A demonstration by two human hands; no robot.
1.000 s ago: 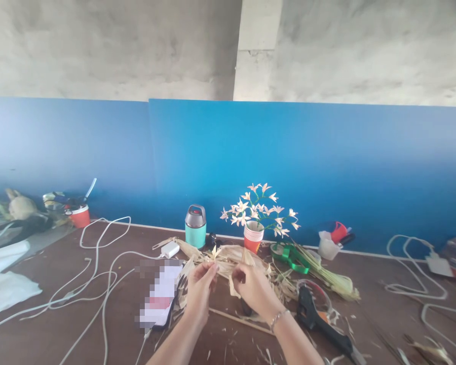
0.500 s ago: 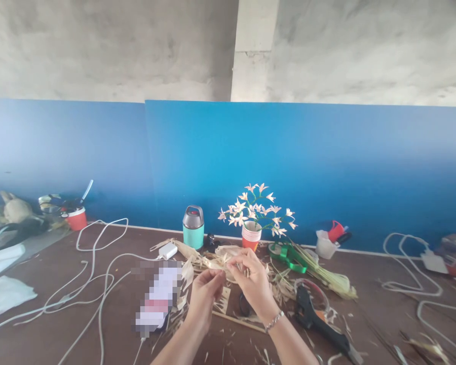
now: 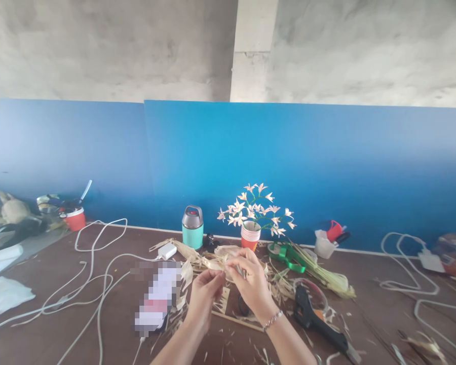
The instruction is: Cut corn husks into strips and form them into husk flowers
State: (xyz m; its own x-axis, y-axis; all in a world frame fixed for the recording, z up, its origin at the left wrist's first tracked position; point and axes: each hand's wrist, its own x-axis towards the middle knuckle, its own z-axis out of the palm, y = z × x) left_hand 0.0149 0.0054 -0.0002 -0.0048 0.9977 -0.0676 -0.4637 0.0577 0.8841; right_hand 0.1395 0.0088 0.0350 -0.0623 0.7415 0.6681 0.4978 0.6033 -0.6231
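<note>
Fingertips pinched together, my left hand (image 3: 204, 294) is held low over the middle of the table. My right hand (image 3: 254, 286), with a bracelet at the wrist, also pinches, its fingertips just above and right of the left ones. Whatever lies between the fingertips is too small and pale to make out. Behind both hands lies a heap of dry, pale corn husks (image 3: 190, 252). A red and white paper cup (image 3: 250, 234) beyond them holds pale flowers (image 3: 237, 207) on green stems. Under the hands is a light flat piece (image 3: 224, 300) with pointed dark marks.
A black glue gun (image 3: 313, 319) lies right of my right arm. Green ribbon (image 3: 289, 257) and a bundle of stalks (image 3: 332, 280) lie behind it. Left are a phone (image 3: 157, 299), a white charger (image 3: 167, 251), loose cables and a teal flask (image 3: 192, 234). A blue partition (image 3: 228, 152) stands behind.
My right fingertips have shifted very slightly while staying pinched. The left hand keeps its place, and the whole view has drifted a little.
</note>
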